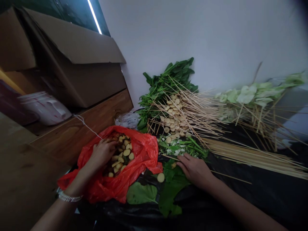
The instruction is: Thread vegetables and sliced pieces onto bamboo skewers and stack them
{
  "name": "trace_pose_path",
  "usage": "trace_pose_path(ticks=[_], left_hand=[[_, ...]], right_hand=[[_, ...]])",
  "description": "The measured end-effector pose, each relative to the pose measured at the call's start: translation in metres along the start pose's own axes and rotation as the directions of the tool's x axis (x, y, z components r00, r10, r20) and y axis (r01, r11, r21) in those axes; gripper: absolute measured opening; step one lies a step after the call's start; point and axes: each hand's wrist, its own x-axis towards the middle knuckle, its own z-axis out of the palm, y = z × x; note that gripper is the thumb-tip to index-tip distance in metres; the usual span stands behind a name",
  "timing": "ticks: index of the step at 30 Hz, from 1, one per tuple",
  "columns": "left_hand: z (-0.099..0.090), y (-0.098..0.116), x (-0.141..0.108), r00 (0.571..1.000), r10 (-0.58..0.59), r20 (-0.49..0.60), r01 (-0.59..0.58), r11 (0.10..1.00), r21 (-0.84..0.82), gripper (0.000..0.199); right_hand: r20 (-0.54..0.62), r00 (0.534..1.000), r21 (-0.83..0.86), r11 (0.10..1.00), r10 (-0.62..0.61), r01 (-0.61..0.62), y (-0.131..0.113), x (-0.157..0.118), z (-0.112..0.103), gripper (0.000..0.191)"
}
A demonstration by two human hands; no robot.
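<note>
My left hand (102,153) reaches into a red plastic bag (144,149) of round, pale slices (126,152) that look like potato. Its fingers are bent together among the slices, and what they hold, if anything, is hidden. A thin bamboo skewer (231,177) runs through the closed fingers of my right hand (192,168), its front end pointing left towards the bag. Under that hand lie large green leaves (172,192). One loose slice (160,177) rests between the bag and the leaves.
Beyond my hands, skewers threaded with slices (174,122) lie against leafy greens (166,80). Bare skewers (255,155) are laid out at right, below skewered cabbage-like leaves (247,94). A cardboard box (96,80) and a white jug (48,107) stand at left. Black plastic (240,199) covers the surface.
</note>
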Motion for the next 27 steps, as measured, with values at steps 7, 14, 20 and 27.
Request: trace_pose_path(ticks=[7, 14, 20, 27], left_hand=[[0.022, 0.029, 0.002, 0.986, 0.137, 0.100, -0.130, 0.989, -0.071, 0.038], [0.017, 0.027, 0.004, 0.995, 0.092, 0.050, -0.083, 0.984, -0.158, 0.027], [0.010, 0.027, -0.007, 0.986, 0.147, 0.082, -0.117, 0.948, -0.296, 0.031], [0.000, -0.002, -0.006, 0.929, 0.296, 0.221, -0.315, 0.948, 0.055, 0.018]], right_hand=[[-0.008, 1.000, -0.002, 1.000, -0.006, 0.006, 0.001, -0.001, 0.002, 0.028], [-0.037, 0.999, 0.006, 1.000, -0.015, 0.015, 0.003, -0.001, 0.006, 0.026], [-0.073, 0.997, -0.003, 1.000, -0.027, 0.027, 0.003, -0.001, 0.006, 0.027], [-0.062, 0.998, 0.007, 0.999, -0.031, 0.031, 0.003, -0.001, 0.005, 0.028]])
